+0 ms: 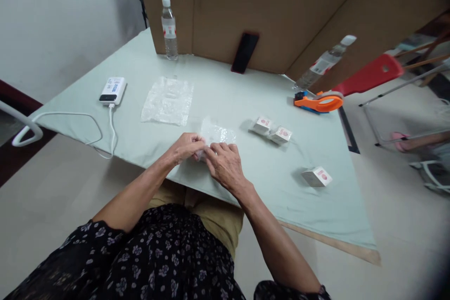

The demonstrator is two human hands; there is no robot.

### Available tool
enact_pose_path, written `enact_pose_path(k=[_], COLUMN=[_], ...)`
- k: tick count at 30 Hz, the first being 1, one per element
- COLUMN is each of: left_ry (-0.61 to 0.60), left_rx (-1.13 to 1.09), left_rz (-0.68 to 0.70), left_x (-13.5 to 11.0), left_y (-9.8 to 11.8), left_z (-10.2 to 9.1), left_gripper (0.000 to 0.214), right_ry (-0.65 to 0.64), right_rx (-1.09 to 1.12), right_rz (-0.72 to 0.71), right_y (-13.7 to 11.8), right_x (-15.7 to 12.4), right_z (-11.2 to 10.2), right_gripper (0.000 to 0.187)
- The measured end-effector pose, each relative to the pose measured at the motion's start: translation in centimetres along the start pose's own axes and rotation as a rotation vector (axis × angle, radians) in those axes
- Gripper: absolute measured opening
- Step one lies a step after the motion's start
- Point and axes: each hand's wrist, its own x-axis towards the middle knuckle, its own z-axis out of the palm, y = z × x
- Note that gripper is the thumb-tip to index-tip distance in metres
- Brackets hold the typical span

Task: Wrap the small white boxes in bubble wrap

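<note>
A small clear sheet of bubble wrap (222, 133) lies near the table's front edge. My left hand (187, 147) is closed, with thumb and fingers pinching the near-left end of this wrap. Right beside it, my right hand (227, 165) bends its fingers over the near edge, thumb and index finger meeting the folded part at the left hand. What lies inside the fold is hidden by my fingers. To the right are two small white boxes (263, 124) in clear wrap, side by side. A single white box (318, 176) sits nearer the front right.
Another bubble wrap sheet (168, 101) lies flat at left, beside a white power bank (112, 90) with a cable. Water bottles (170, 33) stand at back left and back right. A phone (245, 52) leans on the cardboard (225, 0). An orange tape dispenser (318, 101) lies at right.
</note>
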Motion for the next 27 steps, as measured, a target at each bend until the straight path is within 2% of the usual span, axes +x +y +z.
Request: enact_pose_path(k=[2, 4, 6, 8, 10, 12, 13, 15, 18, 23, 25, 27], left_ry=[-0.073, -0.088, -0.037, 0.063, 0.145, 0.158, 0.149, 0.139, 0.144, 0.133, 0.136, 0.142], left_rx=[0.042, 0.203, 0.482, 0.748, 0.903, 0.965, 0.982, 1.003, 1.027, 1.084, 1.112, 1.144], left_rz=[-0.012, 0.057, 0.239, 0.450, 0.599, 0.674, 0.694, 0.706, 0.692, 0.645, 0.620, 0.597], left_x=[-0.4, -0.7, -0.8, -0.9, -1.0, -1.1, -1.1, -1.1, -1.2, -1.3, -1.4, -1.5], left_y=[0.4, 0.4, -0.1, -0.9, -1.7, -2.2, -2.4, -2.5, -2.6, -2.4, -2.3, -2.1], left_z=[-0.2, -0.2, 0.1, 0.6, 1.0, 1.2, 1.2, 1.3, 1.4, 1.6, 1.7, 1.8], left_gripper=[0.016, 0.021, 0.023, 0.020, 0.017, 0.016, 0.015, 0.015, 0.014, 0.015, 0.016, 0.017], right_ry=[0.007, 0.014, 0.021, 0.056, 0.156, 0.255, 0.269, 0.213, 0.087, 0.030, 0.075, 0.171], right_rx=[0.036, 0.068, 0.114, 0.199, 0.297, 0.391, 0.433, 0.494, 0.518, 0.575, 0.659, 0.765], right_rz=[0.025, 0.046, 0.050, 0.075, 0.194, 0.411, 0.532, 0.740, 0.911, 1.012, 1.028, 1.009], right_y=[0.0, 0.0, 0.1, 0.4, 0.9, 1.5, 1.8, 2.2, 2.2, 1.8, 1.8, 1.6], right_x=[0.0, 0.0, -0.2, -0.8, -2.1, -3.8, -4.6, -6.1, -6.7, -4.7, -3.8, -3.1], right_z=[-0.1, -0.3, -0.4, -0.3, 0.0, 0.4, 0.6, 1.1, 1.6, 2.5, 3.0, 3.5], right_gripper=[0.014, 0.011, 0.010, 0.011, 0.013, 0.020, 0.027, 0.047, 0.069, 0.081, 0.082, 0.079])
